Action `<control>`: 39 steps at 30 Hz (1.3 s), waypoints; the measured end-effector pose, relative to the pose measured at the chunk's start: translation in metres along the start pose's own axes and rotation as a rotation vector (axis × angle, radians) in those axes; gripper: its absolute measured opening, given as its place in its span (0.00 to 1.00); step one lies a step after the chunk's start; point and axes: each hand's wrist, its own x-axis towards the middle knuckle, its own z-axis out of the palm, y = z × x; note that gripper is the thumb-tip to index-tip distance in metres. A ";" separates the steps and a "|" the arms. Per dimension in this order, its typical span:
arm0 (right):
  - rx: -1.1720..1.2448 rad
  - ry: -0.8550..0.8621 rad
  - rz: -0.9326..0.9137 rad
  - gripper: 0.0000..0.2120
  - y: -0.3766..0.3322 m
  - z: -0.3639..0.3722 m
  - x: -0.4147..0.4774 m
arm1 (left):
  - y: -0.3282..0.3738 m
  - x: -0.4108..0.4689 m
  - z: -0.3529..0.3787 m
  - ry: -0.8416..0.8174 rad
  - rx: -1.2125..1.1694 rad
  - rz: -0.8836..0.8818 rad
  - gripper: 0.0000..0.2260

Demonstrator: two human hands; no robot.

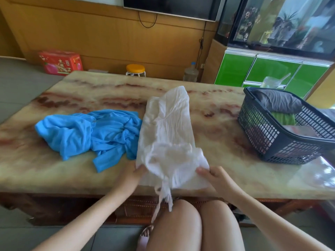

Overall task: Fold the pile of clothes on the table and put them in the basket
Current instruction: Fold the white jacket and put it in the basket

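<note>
White garment lies mid-bench, long axis running 6 to 12 o'clock, narrow end pointing to 12, near end bunched with ties hanging over the bench edge at 6. Left hand and right hand each pinch the near end, left corner and right corner. Blue garment sits crumpled at its 9 o'clock, just touching; basket with folded clothes at 3, well apart.

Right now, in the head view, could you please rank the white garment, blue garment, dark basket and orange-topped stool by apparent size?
1. white garment
2. dark basket and blue garment, too alike to rank
3. orange-topped stool, though it stands farther away
</note>
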 end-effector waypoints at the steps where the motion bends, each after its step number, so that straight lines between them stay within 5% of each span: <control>1: 0.079 0.053 0.072 0.21 -0.003 0.003 0.009 | 0.007 0.011 0.006 0.052 -0.015 -0.132 0.08; 4: -0.019 0.148 0.230 0.22 0.000 0.018 0.028 | 0.012 0.029 0.018 0.040 0.064 -0.402 0.12; 7: -0.175 0.229 0.271 0.23 0.007 0.027 0.030 | -0.006 0.033 0.016 0.130 0.225 -0.357 0.17; 11: -0.315 0.366 0.090 0.06 0.002 0.033 0.022 | -0.013 0.015 0.006 0.297 0.539 0.264 0.28; 14: -0.501 0.328 -0.335 0.24 0.013 0.034 0.017 | -0.017 0.005 -0.002 0.087 0.757 0.698 0.17; 15: -0.548 0.252 -0.481 0.25 0.017 0.032 0.018 | -0.020 0.004 -0.006 -0.037 0.783 0.704 0.12; 18: -0.616 -0.030 -0.660 0.16 0.025 0.018 0.014 | -0.030 0.004 -0.022 -0.299 0.723 0.507 0.25; 21: -0.687 -0.212 -0.547 0.35 0.037 0.003 0.011 | -0.039 0.009 -0.035 -0.386 0.855 0.581 0.36; 23: -0.706 -0.190 -0.559 0.39 0.045 -0.001 0.012 | -0.046 0.013 -0.039 -0.348 0.917 0.607 0.37; 30: -0.568 -0.038 -0.535 0.24 0.048 0.000 0.028 | -0.046 0.024 -0.038 -0.189 0.798 0.553 0.24; 32: -0.498 0.077 -0.440 0.08 0.033 -0.004 0.034 | -0.029 0.027 -0.035 -0.091 0.732 0.453 0.13; 34: -0.268 0.039 -0.283 0.18 0.015 -0.010 0.037 | -0.009 0.026 -0.029 -0.030 0.566 0.336 0.28; 39: 0.010 -0.009 0.028 0.22 -0.006 -0.019 0.035 | 0.012 0.024 -0.011 0.054 0.431 0.116 0.23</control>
